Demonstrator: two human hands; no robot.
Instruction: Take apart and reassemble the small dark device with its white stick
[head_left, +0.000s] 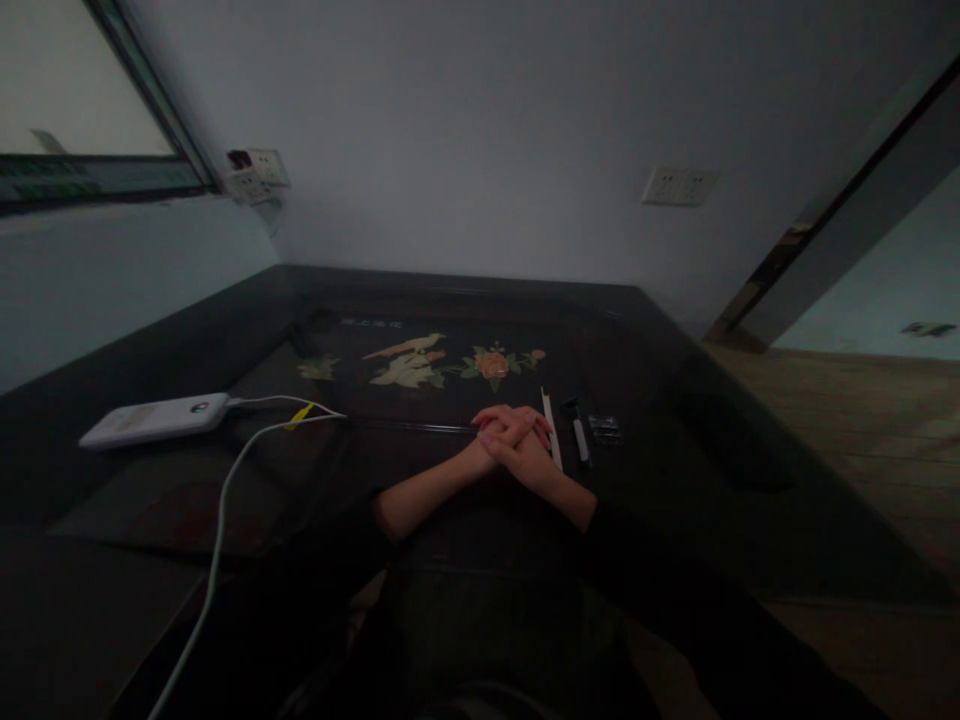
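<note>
while i watch through the head camera, the left hand [513, 430] and right hand [529, 460] rest folded together over the dark table [645, 380], their fingers laced across each other, gripping no object that i can see; what the palms may cover i cannot tell. at their right lies a thin white strip [549, 408], then a slim pale-handled tool [580, 440], then a small dark packet [604, 430]. if the hands part carelessly, i judge one could sweep the strip into the tool, since its edge runs so close to the fingertips that i can't say whether they touch. dim light nearly melts the tool's dark end into the tabletop, so a misjudged reach could nudge it. off left, the white cable [222, 510] from the power bank [157, 418] passes near the left sleeve [330, 550]; a snag could drag both.
</note>
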